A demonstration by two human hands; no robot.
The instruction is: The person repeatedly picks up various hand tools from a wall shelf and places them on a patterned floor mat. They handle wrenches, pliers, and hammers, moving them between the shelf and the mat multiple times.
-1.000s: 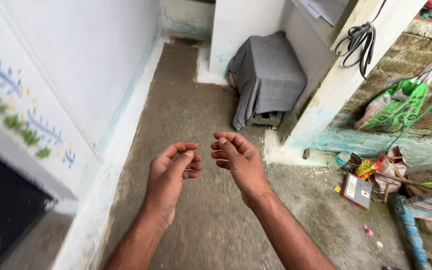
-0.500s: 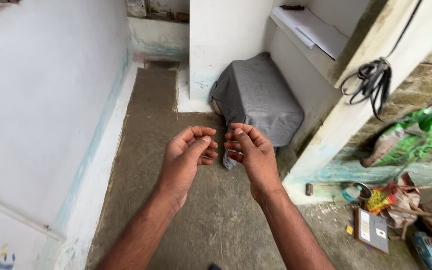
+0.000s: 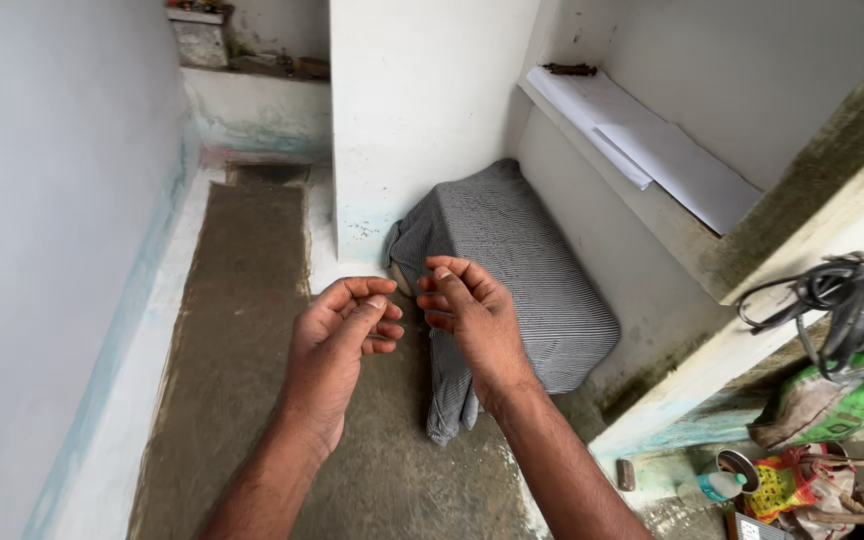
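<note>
- We see our left hand (image 3: 337,340) and right hand (image 3: 472,320) raised side by side over the concrete floor (image 3: 242,320), fingers loosely curled inward and grasping nothing.
- Nearest to them, just beyond the right hand, a boxy object sits draped in a grey, finely striped cloth (image 3: 522,270); the cloth hides what it covers, and one corner hangs in soft folds to the floor.
- The floor is rough and brownish, and the walls are smooth, pale plaster with a faded blue-green band at the base.
- A ledge (image 3: 692,250) on the right carries flat white sheets (image 3: 652,150).
- A coil of black cord (image 3: 832,300) hangs at the right edge.
- Under it sags a green and white woven sack (image 3: 852,395); we cannot tell what it contains.
- At the bottom right lie a small round tin (image 3: 737,470) and a crumpled red and yellow packet (image 3: 782,485).
</note>
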